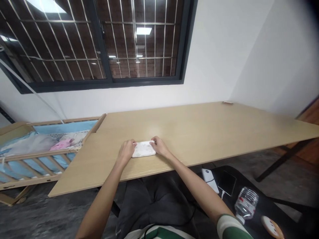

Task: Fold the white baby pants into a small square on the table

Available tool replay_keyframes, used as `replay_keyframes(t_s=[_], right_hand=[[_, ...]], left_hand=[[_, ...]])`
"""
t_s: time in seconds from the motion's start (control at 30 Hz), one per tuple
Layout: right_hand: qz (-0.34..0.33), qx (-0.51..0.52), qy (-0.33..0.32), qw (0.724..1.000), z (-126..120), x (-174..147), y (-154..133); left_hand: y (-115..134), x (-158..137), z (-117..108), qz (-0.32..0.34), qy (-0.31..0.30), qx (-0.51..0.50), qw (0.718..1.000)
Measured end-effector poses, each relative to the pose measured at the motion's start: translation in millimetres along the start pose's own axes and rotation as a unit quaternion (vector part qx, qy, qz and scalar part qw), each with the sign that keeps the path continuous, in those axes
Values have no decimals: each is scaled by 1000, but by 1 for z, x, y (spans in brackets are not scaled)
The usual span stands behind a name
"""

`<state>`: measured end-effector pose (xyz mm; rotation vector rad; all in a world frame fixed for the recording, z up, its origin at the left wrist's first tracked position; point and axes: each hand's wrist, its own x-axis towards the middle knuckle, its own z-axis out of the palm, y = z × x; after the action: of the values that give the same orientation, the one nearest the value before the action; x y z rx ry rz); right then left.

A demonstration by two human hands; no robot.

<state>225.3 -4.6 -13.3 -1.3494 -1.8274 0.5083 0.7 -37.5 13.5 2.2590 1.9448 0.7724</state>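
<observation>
A small folded white cloth (pixel 144 149) with a faint print lies flat on the wooden table (pixel 189 132), close to its front edge. My left hand (pixel 127 150) grips the cloth's left end, thumb on top near the upper corner. At the opposite end my right hand (pixel 159 146) pinches the upper right corner between thumb and fingers. Both hands rest low over the tabletop, and the cloth's middle shows between them. The fingertips beneath the cloth are hidden.
A wooden crib (pixel 50 152) with blue lining and bedding adjoins the table's left end. On a black chair at lower right lie a white power bank (pixel 210 179), a dark phone (pixel 227 182), a plastic bottle (pixel 246 203) and a round-ended tan-and-white object (pixel 272 227).
</observation>
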Motion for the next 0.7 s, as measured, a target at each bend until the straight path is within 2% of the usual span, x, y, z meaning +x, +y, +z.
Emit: replay_keyframes(t_s=[0.07,0.13,0.2,0.3,0.4,0.5,0.7], right_hand=[[-34,-34,37,998,-3,-8,-8],[-99,-75,56,991,-7,-17,-20],[-174,-113,8,978,-8,-26,-31],[-230,-164,-119,952,-4,-34,-39],[-217,-200,-182,938,1,-37,-38],[-208,-208,-191,937,-1,-39,-34],[-181,-195,-194,944,-17,-45,-27]], left_hand=[[8,-9,-1,3,21,12,1000],[20,-21,-1,17,37,16,999],[33,-32,3,50,19,4,999],[46,-44,16,57,-65,-16,996],[45,-52,27,33,-116,-4,993],[34,-59,31,40,-112,23,993],[14,-71,23,32,-129,54,990]])
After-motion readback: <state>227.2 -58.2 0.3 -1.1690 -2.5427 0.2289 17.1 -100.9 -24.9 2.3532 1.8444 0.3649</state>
